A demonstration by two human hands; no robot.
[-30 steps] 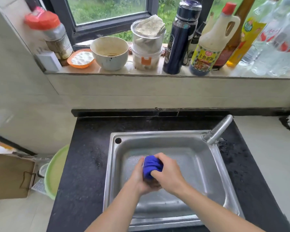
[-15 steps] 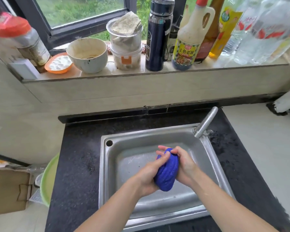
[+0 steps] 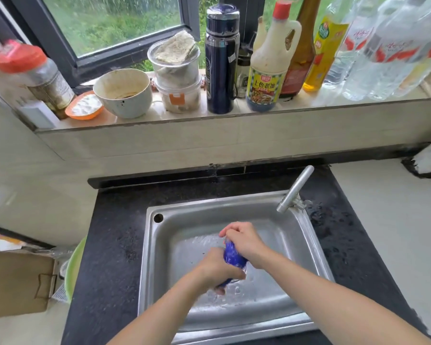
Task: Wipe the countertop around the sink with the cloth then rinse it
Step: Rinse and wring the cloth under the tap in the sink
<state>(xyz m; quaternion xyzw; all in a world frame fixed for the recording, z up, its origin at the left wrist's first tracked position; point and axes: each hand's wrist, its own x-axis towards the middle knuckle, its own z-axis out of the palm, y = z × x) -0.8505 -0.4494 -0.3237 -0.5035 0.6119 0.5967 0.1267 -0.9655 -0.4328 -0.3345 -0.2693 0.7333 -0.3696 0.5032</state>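
A blue cloth (image 3: pixel 232 255) is bunched into a twisted roll over the steel sink (image 3: pixel 159 245). My left hand (image 3: pixel 218 267) grips its lower end and my right hand (image 3: pixel 244 239) grips its upper end, so most of the cloth is hidden between them. Water drops lie on the sink floor under the hands. The black countertop (image 3: pixel 110 245) surrounds the sink and looks wet at the right of the faucet (image 3: pixel 295 189). No water stream shows at the spout.
A window ledge behind the sink holds a bowl (image 3: pixel 123 92), stacked plastic tubs (image 3: pixel 176 78), a dark flask (image 3: pixel 222 58), a sauce bottle (image 3: pixel 269 68) and several clear bottles. A green basin (image 3: pixel 74 267) and a cardboard box (image 3: pixel 15 282) sit at the left.
The cloth has gone from a ball between both hands to a tight roll, with my left hand now low and my right hand on top. The camera view tilted slightly.
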